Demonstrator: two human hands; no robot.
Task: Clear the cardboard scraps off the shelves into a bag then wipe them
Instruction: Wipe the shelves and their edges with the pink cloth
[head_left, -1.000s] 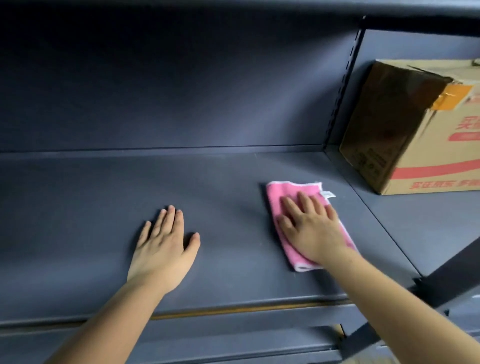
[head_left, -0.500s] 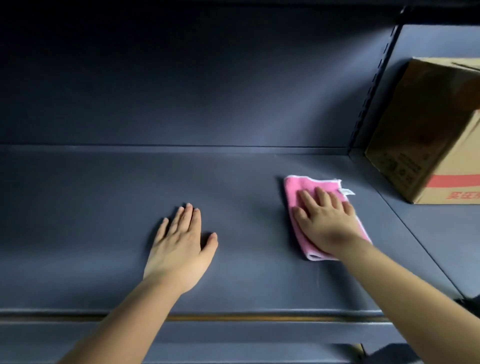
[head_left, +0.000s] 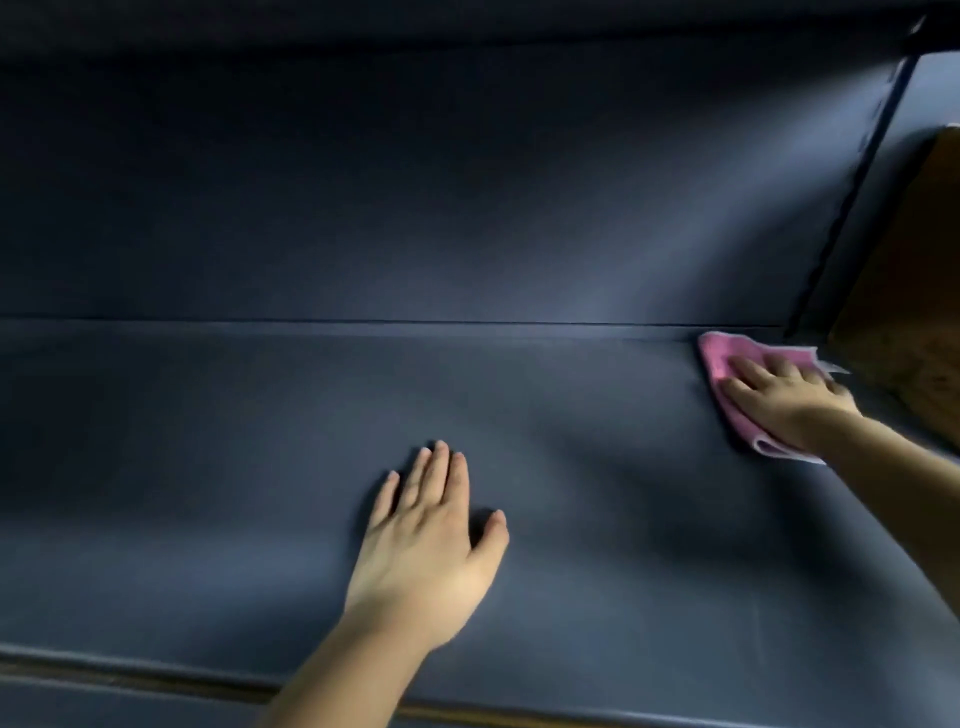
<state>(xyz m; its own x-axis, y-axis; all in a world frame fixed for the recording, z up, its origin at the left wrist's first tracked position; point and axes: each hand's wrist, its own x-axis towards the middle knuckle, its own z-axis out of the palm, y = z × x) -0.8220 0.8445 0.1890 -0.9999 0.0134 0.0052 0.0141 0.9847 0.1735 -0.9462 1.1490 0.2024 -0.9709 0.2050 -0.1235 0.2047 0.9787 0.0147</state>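
Note:
A dark blue-grey metal shelf (head_left: 260, 441) fills the view. My right hand (head_left: 779, 397) presses flat on a folded pink cloth (head_left: 714, 358) at the shelf's far right, close to the back wall. Its fingers lie straight on the cloth. My left hand (head_left: 426, 540) rests palm down on the bare shelf near the middle, fingers straight and together. No cardboard scraps show on this shelf.
A brown cardboard box (head_left: 914, 291) stands at the right edge, just beyond the cloth. A slotted upright post (head_left: 852, 192) runs up the back wall beside it. The shelf's front lip (head_left: 156, 675) crosses the bottom of the view.
My right hand has slid the pink cloth away and to the right, up to the back corner by the box. The view has shifted left. My left hand stays flat on the shelf.

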